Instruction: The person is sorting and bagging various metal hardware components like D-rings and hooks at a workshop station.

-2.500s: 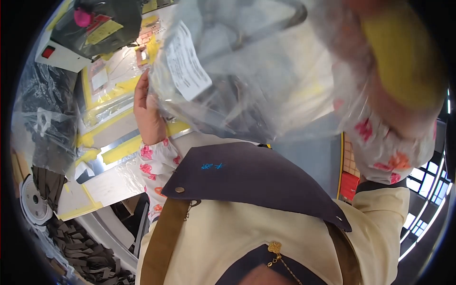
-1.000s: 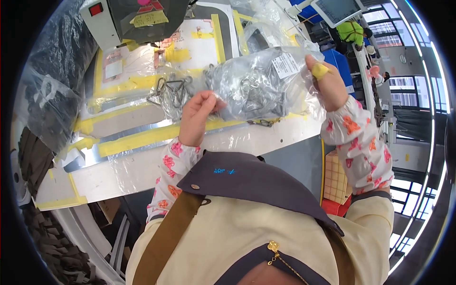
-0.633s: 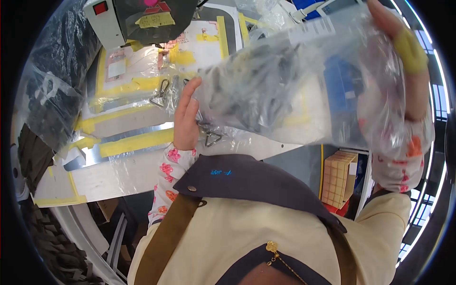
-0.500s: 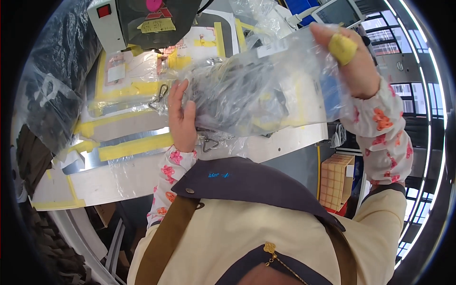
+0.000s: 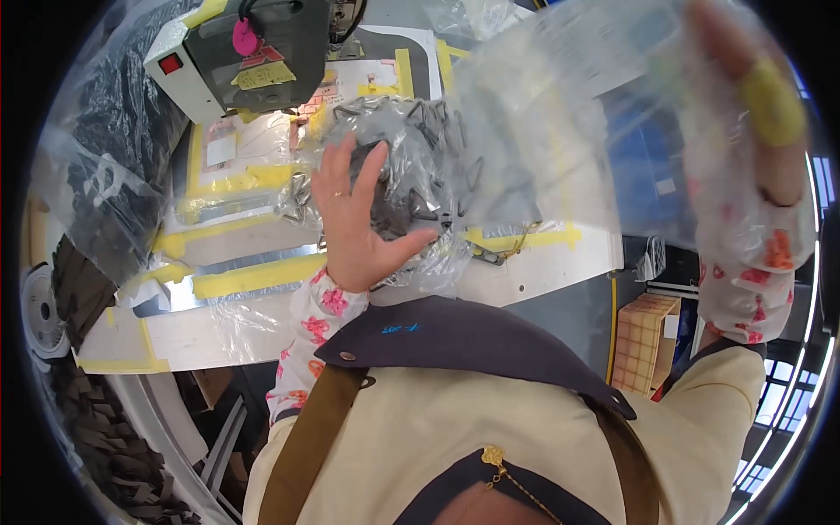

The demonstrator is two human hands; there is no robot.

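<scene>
A heap of dark metal wire triangle rings (image 5: 424,206) lies on crumpled clear plastic (image 5: 448,267) on the white table. My left hand (image 5: 354,210) rests at the left side of this heap, fingers spread and thumb stretched across some rings. Up at the right, my right hand (image 5: 752,96) is raised and blurred, with yellow tape round one finger. It grips a large clear plastic bag (image 5: 542,105), which stretches left toward the heap and looks limp. Some rings show through the bag's lower left part. A small gold-coloured piece (image 5: 525,236) lies right of the heap.
A grey machine head (image 5: 293,61) with a white switch box (image 5: 185,79) stands behind my left hand. Black material in clear plastic (image 5: 114,149) fills the left side. Yellow tape (image 5: 254,278) lines the table (image 5: 560,271). A plaid box (image 5: 643,341) sits below, at right.
My right hand has swung up and right with the bag. The metal rings now lie exposed on the table. My left hand has turned and spread its fingers over them.
</scene>
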